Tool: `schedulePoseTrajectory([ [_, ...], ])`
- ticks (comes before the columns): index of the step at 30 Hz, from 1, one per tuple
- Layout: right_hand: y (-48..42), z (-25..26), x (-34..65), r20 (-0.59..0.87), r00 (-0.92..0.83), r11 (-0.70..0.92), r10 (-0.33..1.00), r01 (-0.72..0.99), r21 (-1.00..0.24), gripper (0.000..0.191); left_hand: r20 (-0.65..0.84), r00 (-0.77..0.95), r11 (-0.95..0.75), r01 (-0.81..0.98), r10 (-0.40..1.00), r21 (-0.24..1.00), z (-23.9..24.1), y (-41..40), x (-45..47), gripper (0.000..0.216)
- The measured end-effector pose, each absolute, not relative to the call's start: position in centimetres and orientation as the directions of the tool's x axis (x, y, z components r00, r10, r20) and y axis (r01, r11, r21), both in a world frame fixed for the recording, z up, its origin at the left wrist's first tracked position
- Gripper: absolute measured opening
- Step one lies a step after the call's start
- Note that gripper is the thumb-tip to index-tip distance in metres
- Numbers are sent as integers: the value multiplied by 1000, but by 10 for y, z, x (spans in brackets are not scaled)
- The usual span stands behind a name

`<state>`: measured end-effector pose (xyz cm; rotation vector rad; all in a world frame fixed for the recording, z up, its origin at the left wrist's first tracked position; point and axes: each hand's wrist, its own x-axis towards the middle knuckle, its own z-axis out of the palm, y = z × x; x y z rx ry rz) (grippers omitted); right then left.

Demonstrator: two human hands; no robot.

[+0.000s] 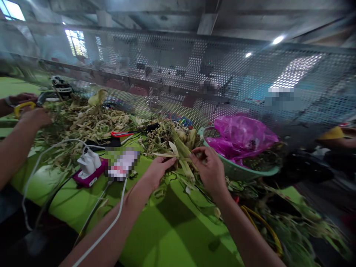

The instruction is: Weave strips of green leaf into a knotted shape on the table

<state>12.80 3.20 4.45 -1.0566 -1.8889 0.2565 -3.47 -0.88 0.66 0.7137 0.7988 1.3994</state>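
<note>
My left hand (157,171) and my right hand (209,167) meet over a bundle of pale green stalks (183,154) lying on the green table (167,230). The left hand's fingers pinch a thin leaf at the bundle's left side. On the other side, my right hand curls its fingers round the stalks' upper part. Dry husks and leaves (94,120) are heaped behind the stalks.
A teal basket (239,171) lined with a pink bag (240,135) stands to the right. A pink power strip with white chargers (89,168), cables and a red-handled tool (122,133) lie at left. Another person's arm (19,137) reaches in from the left. A perforated metal screen (194,74) backs the table.
</note>
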Motion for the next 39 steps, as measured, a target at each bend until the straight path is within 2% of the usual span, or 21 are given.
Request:
schedulePoseTrajectory([
  [4, 22, 40, 119, 552, -242, 578, 798, 568, -586, 20, -94, -117, 1, -618, 989, 786, 10, -8, -36, 36],
  [7, 17, 34, 110, 489, -290, 561, 823, 548, -620, 19, -91, -127, -13, -647, 988, 762, 10, -8, -36, 36],
  [10, 15, 28, 104, 317, -292, 423, 902, 458, -782, 20, -47, -85, -21, -664, 995, 747, 8, -8, -36, 34],
  [13, 16, 23, 100, 142, -334, 233, 932, 251, -939, 23, -26, -22, 5, -656, 999, 755, 6, -9, -35, 27],
  [16, 18, 23, 102, 175, -378, 261, 909, 189, -947, 22, -63, -12, 41, -631, 998, 775, 4, -8, -36, 29],
  [21, 20, 26, 107, 266, -381, 407, 885, 360, -839, 20, -71, -102, 12, -489, 992, 872, -2, -5, -39, 33],
  [24, 22, 25, 108, 270, -393, 423, 879, 384, -820, 21, -108, -136, 24, -508, 985, 861, 0, -4, -39, 34],
  [29, 25, 24, 107, 203, -402, 377, 893, 418, -827, 24, -185, -200, 16, -635, 962, 772, 6, -4, -37, 34],
  [33, 24, 25, 107, 166, -387, 331, 907, 412, -849, 28, -201, -231, 10, -634, 952, 773, 7, -4, -38, 34],
  [39, 23, 23, 108, 133, -298, 199, 945, 204, -959, 42, -120, -146, 25, -529, 982, 848, 12, -10, -36, 31],
])
